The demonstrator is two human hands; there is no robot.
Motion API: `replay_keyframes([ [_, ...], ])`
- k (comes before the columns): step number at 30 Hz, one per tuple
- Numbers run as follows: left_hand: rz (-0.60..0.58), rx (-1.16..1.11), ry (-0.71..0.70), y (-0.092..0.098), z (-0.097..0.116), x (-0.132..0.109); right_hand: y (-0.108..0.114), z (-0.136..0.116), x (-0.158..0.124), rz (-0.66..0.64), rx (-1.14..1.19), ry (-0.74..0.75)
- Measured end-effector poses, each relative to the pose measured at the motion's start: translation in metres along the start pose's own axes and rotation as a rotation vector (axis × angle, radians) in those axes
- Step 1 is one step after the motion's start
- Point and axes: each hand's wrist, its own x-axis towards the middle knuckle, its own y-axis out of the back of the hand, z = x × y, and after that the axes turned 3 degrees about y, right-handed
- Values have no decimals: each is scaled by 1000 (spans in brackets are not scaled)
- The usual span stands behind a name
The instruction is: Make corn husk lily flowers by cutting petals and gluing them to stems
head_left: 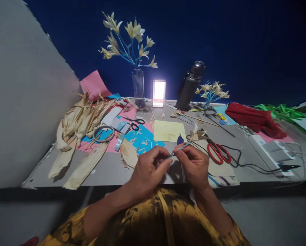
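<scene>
Between my two hands runs the thin blue stem of a corn husk flower [197, 135], its pale petals pointing up and to the right. My left hand [150, 169] pinches the lower end of the stem between thumb and fingers. Closer to the petals, my right hand [193, 163] grips the same stem with its fingers closed. Just beyond the hands lies a yellow paper sheet [169, 131]. A dark blue tool tip [180, 138] shows behind the right hand, its body partly hidden. Red-handled scissors [216, 153] rest to the right of that hand.
Dried corn husks [76, 119] pile up at the left, beside a tape roll [103, 134] and black scissors [134, 122]. At the back stand a glass vase [138, 87] of husk flowers, a lit phone [159, 93] and a flask [190, 87]. A power strip [273, 152] with cables lies right.
</scene>
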Motion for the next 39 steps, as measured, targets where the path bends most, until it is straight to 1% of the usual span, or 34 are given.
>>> replay_keyframes([
  [2,-119,-310,200,3,3,3,3,4,-1,-20,63,-6],
  [4,-262,-555,340,6,3,7,6,9,-1,-53,130,-26],
  [6,-376,-669,420,7,0,10,8,12,-1,-75,168,-35],
  [7,-410,-685,448,7,-1,11,9,13,-1,-81,179,-33],
  [8,-419,-678,460,6,-2,11,9,14,0,-88,190,-29],
  [10,-361,-588,426,6,-2,11,10,15,1,-100,210,-24],
  [14,-169,-217,214,6,4,11,9,19,3,-107,232,-33],
  [17,-101,-53,97,7,6,11,8,22,3,-94,235,-35],
  [19,-100,-36,94,7,5,11,8,22,3,-85,214,-37],
  [22,-127,-90,133,9,2,10,6,22,2,-62,177,-37],
  [26,-123,-174,97,12,0,12,3,22,2,-15,187,-29],
  [28,-175,-228,126,13,0,14,3,23,3,-19,207,-27],
  [30,-241,-278,189,12,1,16,3,23,3,-37,204,-31],
  [31,-256,-268,204,12,1,16,4,24,3,-46,197,-35],
  [32,-253,-219,193,11,2,17,4,24,3,-53,193,-37],
  [33,-230,-138,152,11,3,17,5,25,3,-56,194,-39],
  [36,-107,132,-49,8,4,17,6,27,4,-36,204,-45],
  [37,-75,182,-98,7,3,16,6,28,4,-28,206,-50],
  [39,-20,227,-152,5,0,15,6,27,4,-24,207,-68],
])
